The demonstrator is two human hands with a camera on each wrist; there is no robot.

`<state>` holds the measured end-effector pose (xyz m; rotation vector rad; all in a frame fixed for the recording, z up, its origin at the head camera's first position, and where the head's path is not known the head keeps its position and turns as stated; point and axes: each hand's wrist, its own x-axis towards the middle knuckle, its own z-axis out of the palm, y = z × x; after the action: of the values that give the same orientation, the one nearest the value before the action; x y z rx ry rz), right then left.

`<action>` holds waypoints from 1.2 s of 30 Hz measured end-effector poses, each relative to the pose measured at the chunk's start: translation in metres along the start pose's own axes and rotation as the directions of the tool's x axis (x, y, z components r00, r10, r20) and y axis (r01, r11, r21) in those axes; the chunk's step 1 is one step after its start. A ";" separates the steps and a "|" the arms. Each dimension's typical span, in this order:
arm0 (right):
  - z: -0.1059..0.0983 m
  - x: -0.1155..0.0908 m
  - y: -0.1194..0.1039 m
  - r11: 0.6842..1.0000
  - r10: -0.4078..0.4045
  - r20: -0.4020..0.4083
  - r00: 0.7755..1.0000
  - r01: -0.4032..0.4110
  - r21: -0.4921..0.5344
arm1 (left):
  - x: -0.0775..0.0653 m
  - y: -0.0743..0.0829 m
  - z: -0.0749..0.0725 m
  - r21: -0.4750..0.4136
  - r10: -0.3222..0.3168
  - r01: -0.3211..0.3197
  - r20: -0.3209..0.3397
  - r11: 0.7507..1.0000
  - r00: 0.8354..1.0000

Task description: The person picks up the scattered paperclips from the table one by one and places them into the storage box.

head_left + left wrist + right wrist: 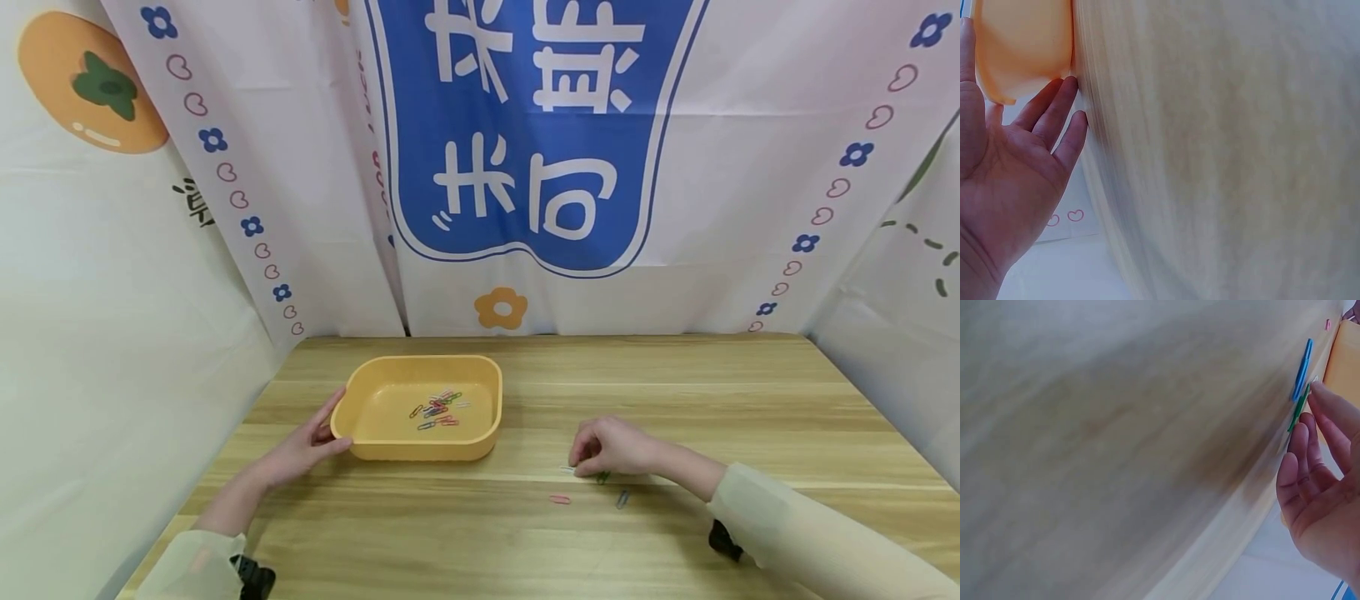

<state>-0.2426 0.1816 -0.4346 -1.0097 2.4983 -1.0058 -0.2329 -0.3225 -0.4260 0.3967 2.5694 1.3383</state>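
In the head view my left hand [303, 450] touches the left end of a yellow tray [420, 451], its thumb at the near corner and its fingers along the side. The left wrist view has these fingers fairly straight against the tray [1022, 44]. Several coloured paper clips [438, 406] lie inside the tray. To its right, my right hand [611, 447] pinches a white paper clip [567, 469] at the tabletop. A green paper clip [603, 477] lies just under that hand. Nearer me are a pink paper clip [559, 499] and a blue paper clip [622, 499].
The wooden table [720, 392] ends at a hanging white cloth [697, 292] printed with flowers and large characters. More cloth hangs at the left and right sides. Both wrists carry dark straps.
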 end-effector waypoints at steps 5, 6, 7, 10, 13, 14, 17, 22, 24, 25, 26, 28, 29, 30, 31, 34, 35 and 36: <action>0.002 0.002 -0.002 0.999 -0.008 0.020 1.000 0.007 0.041 | -0.001 -0.001 0.000 0.005 -0.004 0.004 0.002 1.000 1.000; 0.003 0.003 -0.002 0.999 -0.009 0.021 1.000 0.008 0.043 | -0.001 -0.001 0.000 0.005 -0.008 0.008 0.003 1.000 1.000; 0.003 0.003 -0.002 0.999 -0.010 0.023 1.000 0.009 0.044 | -0.001 -0.001 0.000 0.005 -0.011 0.011 0.004 1.000 1.000; 0.004 0.005 -0.003 0.999 -0.009 0.028 1.000 0.008 0.036 | -0.002 0.000 0.000 -0.001 -0.013 0.013 0.005 1.000 1.000; 0.002 0.007 -0.004 1.000 -0.014 0.047 0.999 0.013 0.021 | -0.002 0.000 0.000 -0.002 -0.011 0.011 0.004 1.000 1.000; 0.001 0.007 -0.005 1.000 -0.020 0.060 0.998 0.019 0.015 | -0.002 0.000 0.000 -0.002 -0.011 0.011 0.004 1.000 1.000; -0.002 0.011 -0.006 0.999 -0.037 0.116 0.993 0.036 0.008 | -0.002 0.000 0.001 0.002 -0.011 0.011 0.003 1.000 1.000; -0.007 0.016 -0.011 0.999 -0.040 0.204 0.978 0.039 0.010 | -0.001 0.000 0.001 -0.003 -0.005 0.005 0.003 1.000 1.000; -0.008 0.017 -0.012 1.000 -0.029 0.216 0.976 0.028 0.009 | -0.001 -0.001 0.001 -0.005 0.000 0.000 0.003 1.000 1.000; -0.008 0.017 -0.012 1.000 -0.021 0.217 0.976 0.019 0.010 | 0.000 -0.001 0.000 -0.004 0.001 -0.001 0.004 1.000 1.000; -0.008 0.017 -0.012 1.000 -0.016 0.215 0.976 0.013 0.015 | 0.000 -0.001 0.000 -0.002 0.002 -0.002 0.003 1.000 1.000; -0.007 0.016 -0.011 1.000 -0.015 0.207 0.978 0.010 0.024 | 0.000 -0.001 0.000 0.000 0.005 -0.005 0.002 1.000 1.000; -0.007 0.016 -0.011 0.999 -0.022 0.201 0.979 0.017 0.028 | 0.000 -0.001 0.000 0.000 0.005 -0.005 0.001 1.000 1.000; -0.007 0.015 -0.010 0.999 -0.027 0.197 0.980 0.020 0.035 | 0.000 -0.001 0.000 0.002 0.005 -0.005 -0.001 1.000 1.000; -0.006 0.015 -0.010 0.999 -0.032 0.193 0.981 0.025 0.039 | 0.000 -0.001 0.000 0.002 0.004 -0.004 -0.002 1.000 1.000; -0.005 0.015 -0.008 0.998 -0.053 0.180 0.982 0.045 0.049 | 0.000 -0.002 0.000 0.000 0.000 0.000 -0.003 1.000 1.000; -0.004 0.015 -0.007 0.997 -0.060 0.177 0.982 0.051 0.056 | 0.001 -0.001 0.000 -0.001 -0.001 0.001 -0.002 1.000 1.000; -0.004 0.015 -0.007 0.997 -0.061 0.174 0.983 0.051 0.062 | 0.001 -0.001 0.000 -0.005 -0.004 0.004 0.000 1.000 1.000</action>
<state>-0.2515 0.1701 -0.4269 -1.1056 2.2979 -0.9544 -0.2335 -0.3228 -0.4272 0.3908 2.5656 1.3431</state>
